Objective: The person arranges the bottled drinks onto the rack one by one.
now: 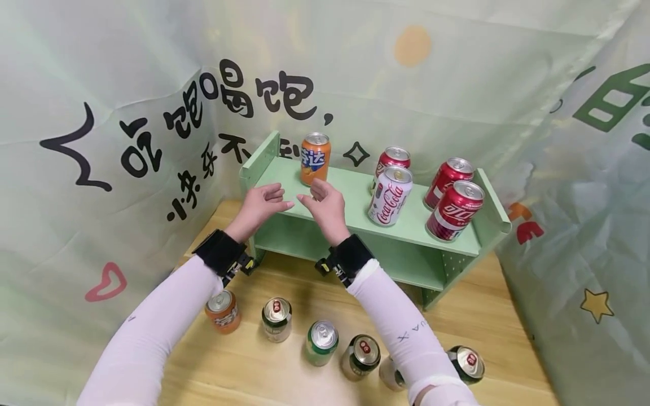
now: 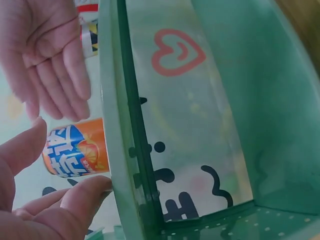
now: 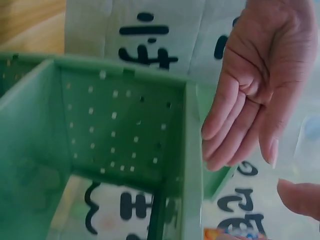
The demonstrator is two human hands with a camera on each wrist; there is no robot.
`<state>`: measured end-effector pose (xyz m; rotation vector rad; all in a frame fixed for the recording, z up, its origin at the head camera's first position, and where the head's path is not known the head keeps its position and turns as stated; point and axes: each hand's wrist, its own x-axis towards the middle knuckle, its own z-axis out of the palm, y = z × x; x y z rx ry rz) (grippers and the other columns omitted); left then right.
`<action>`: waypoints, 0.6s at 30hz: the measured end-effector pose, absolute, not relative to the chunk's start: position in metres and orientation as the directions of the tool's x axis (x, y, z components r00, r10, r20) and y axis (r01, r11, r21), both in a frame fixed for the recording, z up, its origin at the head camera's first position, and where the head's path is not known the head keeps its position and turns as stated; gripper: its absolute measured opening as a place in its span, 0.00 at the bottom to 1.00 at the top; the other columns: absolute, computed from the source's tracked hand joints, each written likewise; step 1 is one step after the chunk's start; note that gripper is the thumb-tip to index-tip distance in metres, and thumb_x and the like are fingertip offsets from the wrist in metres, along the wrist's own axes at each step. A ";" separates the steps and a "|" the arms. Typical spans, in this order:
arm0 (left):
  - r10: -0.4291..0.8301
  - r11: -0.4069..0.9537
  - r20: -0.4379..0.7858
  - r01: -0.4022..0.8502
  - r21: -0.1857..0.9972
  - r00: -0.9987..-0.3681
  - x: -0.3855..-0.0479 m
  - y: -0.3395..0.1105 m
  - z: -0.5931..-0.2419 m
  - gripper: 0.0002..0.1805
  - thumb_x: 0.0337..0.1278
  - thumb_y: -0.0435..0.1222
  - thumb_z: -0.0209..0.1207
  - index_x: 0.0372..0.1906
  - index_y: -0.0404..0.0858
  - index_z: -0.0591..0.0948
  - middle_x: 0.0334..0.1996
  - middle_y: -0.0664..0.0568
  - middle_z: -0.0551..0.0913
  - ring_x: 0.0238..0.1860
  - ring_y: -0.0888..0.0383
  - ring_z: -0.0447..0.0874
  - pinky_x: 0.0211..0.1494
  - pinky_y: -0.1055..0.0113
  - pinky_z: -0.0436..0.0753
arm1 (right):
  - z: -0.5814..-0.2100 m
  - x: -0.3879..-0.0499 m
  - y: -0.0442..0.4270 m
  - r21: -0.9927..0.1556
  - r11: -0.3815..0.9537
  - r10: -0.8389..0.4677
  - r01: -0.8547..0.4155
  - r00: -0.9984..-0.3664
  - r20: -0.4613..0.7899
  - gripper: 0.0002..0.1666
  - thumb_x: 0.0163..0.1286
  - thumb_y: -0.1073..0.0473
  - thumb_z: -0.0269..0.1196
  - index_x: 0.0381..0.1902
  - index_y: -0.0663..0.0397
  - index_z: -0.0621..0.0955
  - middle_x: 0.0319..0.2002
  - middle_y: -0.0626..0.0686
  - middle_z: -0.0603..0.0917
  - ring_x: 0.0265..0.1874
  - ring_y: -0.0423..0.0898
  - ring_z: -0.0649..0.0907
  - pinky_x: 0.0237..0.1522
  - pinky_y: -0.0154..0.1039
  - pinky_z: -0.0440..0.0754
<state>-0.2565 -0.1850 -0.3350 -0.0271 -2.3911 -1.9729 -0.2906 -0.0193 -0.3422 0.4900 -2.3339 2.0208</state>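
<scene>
An orange soda can [image 1: 315, 160] stands upright on the left part of the green shelf's top board [image 1: 350, 179]. My left hand [image 1: 260, 210] is just in front of it on the left, fingers loosely bent and holding nothing. Facing it from the right, my right hand [image 1: 326, 210] is also empty, its fingertips overlapping the can's lower edge in the head view. In the left wrist view, the orange can [image 2: 75, 148] appears between the left thumb and fingers, with a gap to the thumb. The right wrist view shows only a sliver of that can.
On the shelf's right half stand red cola cans [image 1: 455, 211] and a white cola can [image 1: 390, 195]. Several cans line the wooden table in front, including an orange can [image 1: 223, 312] and a green can [image 1: 322, 343]. Printed fabric walls [image 1: 345, 51] enclose the table.
</scene>
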 end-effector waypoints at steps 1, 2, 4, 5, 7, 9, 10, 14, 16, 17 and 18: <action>-0.015 0.201 0.056 0.051 0.978 -0.998 -0.254 -0.186 -0.340 0.40 0.56 0.34 0.63 0.70 0.28 0.58 0.67 0.35 0.65 0.66 0.44 0.65 0.67 0.59 0.69 | -0.345 -0.288 -0.021 -0.963 0.096 -0.221 -0.253 -0.949 0.227 0.36 0.62 0.61 0.66 0.65 0.66 0.67 0.62 0.64 0.73 0.61 0.52 0.75 0.60 0.38 0.75; -0.016 0.208 0.065 0.060 0.976 -0.998 -0.250 -0.187 -0.341 0.39 0.55 0.34 0.64 0.69 0.29 0.59 0.66 0.35 0.65 0.66 0.44 0.66 0.66 0.59 0.70 | -0.347 -0.285 -0.022 -0.963 0.081 -0.219 -0.257 -0.947 0.235 0.36 0.62 0.61 0.65 0.65 0.67 0.67 0.62 0.65 0.73 0.60 0.52 0.75 0.60 0.39 0.75; -0.022 0.213 0.094 0.087 0.973 -0.995 -0.241 -0.191 -0.345 0.38 0.55 0.35 0.64 0.69 0.30 0.60 0.66 0.36 0.66 0.65 0.44 0.67 0.65 0.60 0.71 | -0.350 -0.280 -0.026 -0.965 0.060 -0.221 -0.257 -0.946 0.238 0.35 0.62 0.61 0.65 0.64 0.67 0.68 0.61 0.65 0.74 0.60 0.53 0.76 0.59 0.39 0.75; -0.029 0.215 0.113 0.104 0.971 -0.993 -0.236 -0.194 -0.346 0.38 0.55 0.35 0.64 0.68 0.30 0.62 0.65 0.37 0.67 0.65 0.44 0.68 0.64 0.61 0.72 | -0.352 -0.277 -0.029 -0.965 0.047 -0.225 -0.257 -0.944 0.240 0.35 0.61 0.61 0.66 0.64 0.68 0.68 0.60 0.66 0.74 0.59 0.53 0.76 0.59 0.40 0.75; -0.048 0.218 0.156 0.142 0.966 -0.987 -0.224 -0.202 -0.349 0.37 0.54 0.36 0.65 0.67 0.30 0.64 0.64 0.36 0.69 0.64 0.44 0.70 0.62 0.63 0.74 | -0.354 -0.271 -0.036 -0.966 0.025 -0.239 -0.256 -0.940 0.243 0.34 0.61 0.61 0.66 0.63 0.69 0.69 0.60 0.66 0.74 0.59 0.54 0.76 0.59 0.39 0.76; -0.078 0.230 0.197 0.174 0.957 -0.977 -0.211 -0.214 -0.353 0.35 0.54 0.36 0.65 0.66 0.30 0.65 0.62 0.36 0.71 0.62 0.44 0.71 0.59 0.66 0.76 | -0.355 -0.265 -0.045 -0.965 0.017 -0.258 -0.260 -0.934 0.247 0.33 0.61 0.61 0.66 0.62 0.68 0.70 0.59 0.66 0.75 0.58 0.53 0.77 0.58 0.38 0.76; -0.101 0.242 0.208 0.179 0.954 -0.973 -0.204 -0.220 -0.354 0.35 0.54 0.37 0.65 0.65 0.30 0.66 0.61 0.36 0.72 0.62 0.45 0.72 0.58 0.69 0.76 | -0.355 -0.261 -0.050 -0.965 0.015 -0.269 -0.264 -0.930 0.250 0.33 0.61 0.61 0.66 0.62 0.68 0.70 0.59 0.65 0.75 0.58 0.53 0.77 0.58 0.37 0.76; -0.175 0.309 0.217 0.155 0.938 -0.960 -0.180 -0.242 -0.359 0.35 0.54 0.41 0.65 0.65 0.33 0.68 0.61 0.38 0.73 0.61 0.47 0.74 0.53 0.76 0.77 | -0.353 -0.246 -0.069 -0.961 0.002 -0.322 -0.276 -0.910 0.260 0.32 0.60 0.62 0.67 0.61 0.69 0.71 0.58 0.65 0.76 0.57 0.54 0.78 0.56 0.34 0.77; -0.188 0.327 0.211 0.141 0.934 -0.959 -0.172 -0.250 -0.361 0.35 0.55 0.43 0.65 0.65 0.33 0.68 0.61 0.39 0.73 0.61 0.48 0.74 0.53 0.78 0.77 | -0.352 -0.238 -0.078 -0.961 0.004 -0.349 -0.278 -0.901 0.259 0.32 0.60 0.62 0.67 0.60 0.68 0.71 0.58 0.64 0.76 0.57 0.54 0.78 0.55 0.33 0.77; -0.188 0.335 0.207 0.135 0.933 -0.960 -0.168 -0.254 -0.362 0.36 0.55 0.43 0.64 0.66 0.32 0.67 0.62 0.38 0.73 0.61 0.48 0.73 0.53 0.78 0.77 | -0.352 -0.234 -0.083 -0.960 0.009 -0.364 -0.280 -0.895 0.257 0.32 0.60 0.62 0.67 0.60 0.68 0.72 0.58 0.64 0.76 0.57 0.53 0.78 0.55 0.32 0.77; -0.187 0.341 0.203 0.130 0.931 -0.961 -0.166 -0.257 -0.363 0.36 0.56 0.43 0.64 0.66 0.32 0.67 0.62 0.38 0.72 0.61 0.47 0.73 0.53 0.79 0.77 | -0.352 -0.230 -0.087 -0.959 0.021 -0.380 -0.282 -0.890 0.254 0.31 0.60 0.62 0.67 0.60 0.66 0.72 0.59 0.63 0.76 0.57 0.53 0.78 0.55 0.31 0.77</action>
